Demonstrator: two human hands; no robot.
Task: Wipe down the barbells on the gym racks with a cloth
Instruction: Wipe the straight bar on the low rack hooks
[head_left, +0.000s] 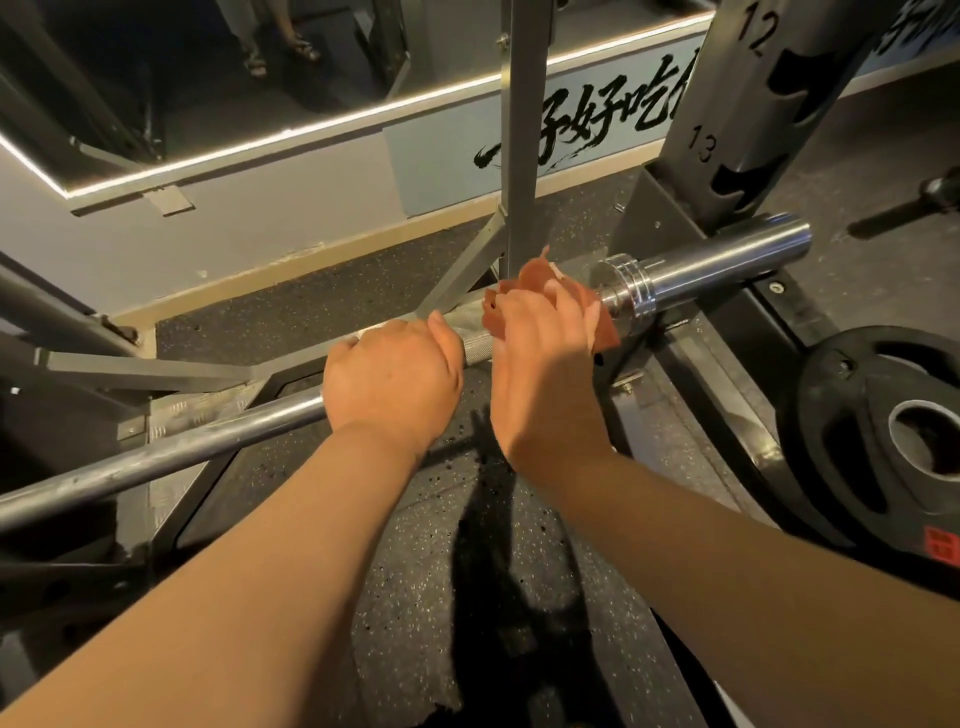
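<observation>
The floor (519, 597) nearest is black rubber with pale speckles. Above it, the left hand (389, 382) is curled around the round steel shaft of the barbell (156, 457), beside a knurled, rough part. Just to its right, the right hand (540, 358) grips a thin reddish-brown cloth (535, 275) wrapped on the shaft, against the polished chrome collar. A black round weight plate (883, 431) lies at the right. Behind stands the dark rack upright (753, 104) with numbered slots.

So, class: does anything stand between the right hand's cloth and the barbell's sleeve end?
Nothing visible. The cloth in the right hand lies right beside the collar; the sleeve carries no plates. The left hand grips the shaft on the other side.
</observation>
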